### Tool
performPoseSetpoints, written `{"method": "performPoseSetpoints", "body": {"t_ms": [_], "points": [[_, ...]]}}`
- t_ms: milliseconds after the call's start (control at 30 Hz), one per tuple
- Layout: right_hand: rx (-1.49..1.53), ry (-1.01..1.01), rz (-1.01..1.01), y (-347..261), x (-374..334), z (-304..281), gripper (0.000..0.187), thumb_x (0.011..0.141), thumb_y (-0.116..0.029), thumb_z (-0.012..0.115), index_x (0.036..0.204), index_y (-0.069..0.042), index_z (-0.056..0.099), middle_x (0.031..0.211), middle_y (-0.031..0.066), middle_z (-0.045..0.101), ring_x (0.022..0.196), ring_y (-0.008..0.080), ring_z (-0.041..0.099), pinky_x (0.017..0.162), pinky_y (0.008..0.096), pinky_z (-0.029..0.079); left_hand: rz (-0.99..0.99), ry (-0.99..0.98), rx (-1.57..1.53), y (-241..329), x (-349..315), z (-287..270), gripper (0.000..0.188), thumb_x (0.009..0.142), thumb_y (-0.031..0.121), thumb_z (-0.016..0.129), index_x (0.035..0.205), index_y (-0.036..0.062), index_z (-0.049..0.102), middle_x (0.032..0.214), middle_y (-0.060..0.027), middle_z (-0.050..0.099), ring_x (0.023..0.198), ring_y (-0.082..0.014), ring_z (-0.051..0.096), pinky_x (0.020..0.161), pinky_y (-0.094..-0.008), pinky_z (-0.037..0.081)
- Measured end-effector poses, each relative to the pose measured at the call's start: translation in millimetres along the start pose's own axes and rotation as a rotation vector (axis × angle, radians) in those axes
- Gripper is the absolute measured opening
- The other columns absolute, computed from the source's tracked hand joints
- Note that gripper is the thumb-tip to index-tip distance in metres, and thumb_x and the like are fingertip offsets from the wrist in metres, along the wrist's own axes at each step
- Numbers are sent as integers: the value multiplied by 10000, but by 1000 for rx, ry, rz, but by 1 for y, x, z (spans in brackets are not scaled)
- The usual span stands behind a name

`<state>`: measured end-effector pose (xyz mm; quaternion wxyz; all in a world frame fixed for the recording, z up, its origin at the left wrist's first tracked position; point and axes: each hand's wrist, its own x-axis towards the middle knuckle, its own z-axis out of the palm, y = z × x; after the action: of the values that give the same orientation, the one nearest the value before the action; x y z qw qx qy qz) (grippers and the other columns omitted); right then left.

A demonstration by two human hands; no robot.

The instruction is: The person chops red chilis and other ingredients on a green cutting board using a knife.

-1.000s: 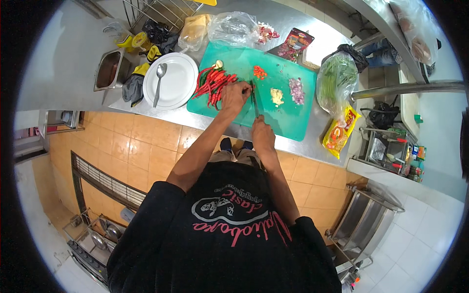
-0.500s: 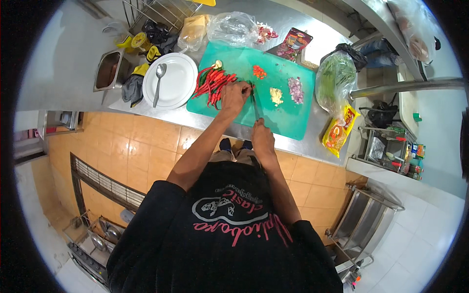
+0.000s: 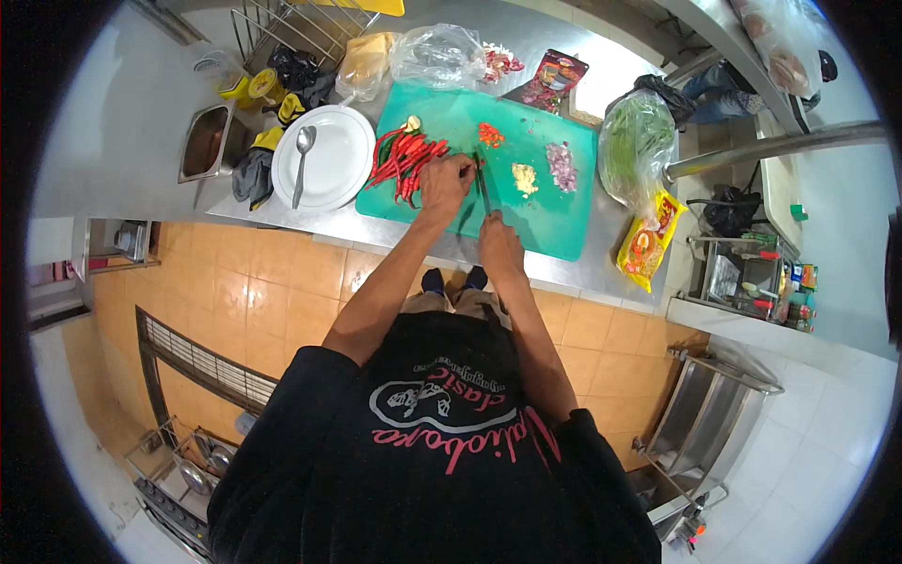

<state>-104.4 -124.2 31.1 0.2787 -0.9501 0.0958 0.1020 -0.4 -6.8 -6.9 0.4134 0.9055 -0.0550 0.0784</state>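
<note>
My left hand [image 3: 446,184] is closed over the green cutting board [image 3: 399,195], its fingertips pinched on a chili pepper that is mostly hidden. Dark green bits show by those fingertips. Wrapped around a knife's handle, my right hand [image 3: 501,244] holds the blade of the knife [image 3: 483,191] pointing away from me, close beside the left fingertips. A pile of long red chilies [image 3: 402,162] lies to the left, with a pale garlic-like bulb [image 3: 412,123] at its top. Farther right are chopped red pieces [image 3: 490,135], minced pale yellow bits [image 3: 524,179] and diced purple shallots [image 3: 562,167].
A white plate [image 3: 331,177] with a spoon [image 3: 302,169] stands left of the board. Behind it lie a clear plastic bag [image 3: 437,56] and a dark pouch [image 3: 556,75]. Bagged greens [image 3: 636,150] and a yellow noodle packet [image 3: 650,242] sit at the right.
The whole view has shifted slightly, so the board and hands sit a little farther left and up. Both hands keep nearly the same pose, with the knife beside the left fingertips.
</note>
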Motion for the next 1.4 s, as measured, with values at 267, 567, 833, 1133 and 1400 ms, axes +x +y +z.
{"method": "performPoseSetpoints", "body": {"t_ms": [267, 567, 833, 1133, 1400], "points": [[15, -35, -45, 21, -15, -5, 306, 988, -228, 373, 1023, 34, 527, 763, 294, 637, 721, 480, 631, 659, 550, 528, -13, 41, 27, 10, -8, -9, 136, 801, 148, 662, 898, 66, 711, 792, -150, 671, 707, -338, 641, 651, -433, 495], [45, -37, -48, 30, -9, -3, 306, 997, -221, 361, 1002, 61, 480, 731, 300, 624, 539, 417, 626, 498, 458, 548, 42, 3, -75, 2, -15, -8, 209, 789, 85, 680, 998, 69, 684, 891, -154, 656, 762, -309, 649, 679, -405, 520], [46, -71, -58, 28, -13, -8, 312, 1005, -224, 344, 990, 57, 480, 704, 288, 619, 500, 392, 619, 504, 455, 540, -34, -39, -171, -2, -13, -8, 201, 744, 41, 721, 940, 34, 673, 873, -156, 669, 734, -289, 659, 650, -383, 522], [110, -112, 19, 23, -15, -8, 318, 991, -251, 368, 1006, 30, 517, 772, 318, 619, 746, 493, 619, 666, 567, 511, 13, 54, -79, 2, -15, -1, 155, 743, 8, 688, 897, 19, 686, 861, -175, 658, 750, -313, 659, 644, -400, 516], [-5, -25, -50, 20, -7, -9, 314, 990, -253, 370, 1001, 25, 514, 753, 306, 627, 722, 487, 625, 644, 566, 523, -99, -5, -318, 1, -5, 1, 144, 783, -9, 656, 925, -11, 682, 764, -184, 674, 627, -206, 661, 593, -317, 506]]}}
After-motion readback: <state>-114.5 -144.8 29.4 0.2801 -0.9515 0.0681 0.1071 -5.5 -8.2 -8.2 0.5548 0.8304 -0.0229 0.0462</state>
